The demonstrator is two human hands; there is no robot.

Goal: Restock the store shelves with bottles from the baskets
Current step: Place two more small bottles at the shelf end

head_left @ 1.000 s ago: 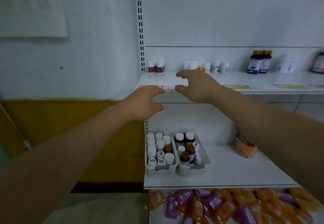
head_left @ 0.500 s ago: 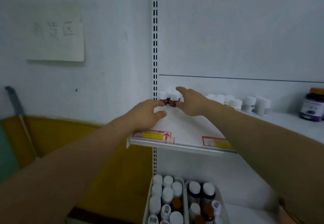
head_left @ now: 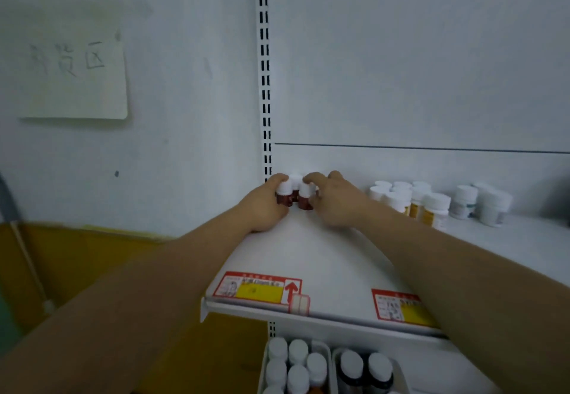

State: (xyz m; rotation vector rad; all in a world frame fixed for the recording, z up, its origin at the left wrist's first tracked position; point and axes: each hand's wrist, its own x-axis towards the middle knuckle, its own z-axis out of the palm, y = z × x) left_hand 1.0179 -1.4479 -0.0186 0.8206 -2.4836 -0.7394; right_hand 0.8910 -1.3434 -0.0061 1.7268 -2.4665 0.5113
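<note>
- We stand before a white shelf [head_left: 324,258] with price labels [head_left: 257,289] on its front edge.
- Below it, two baskets [head_left: 329,359] hold white-capped bottles.
- At the shelf's back left corner, our left hand [head_left: 262,205] and right hand [head_left: 334,201] curl around the small red bottles [head_left: 294,198], one hand gripping from each side.
- Further right stand white bottles [head_left: 413,201].
</note>
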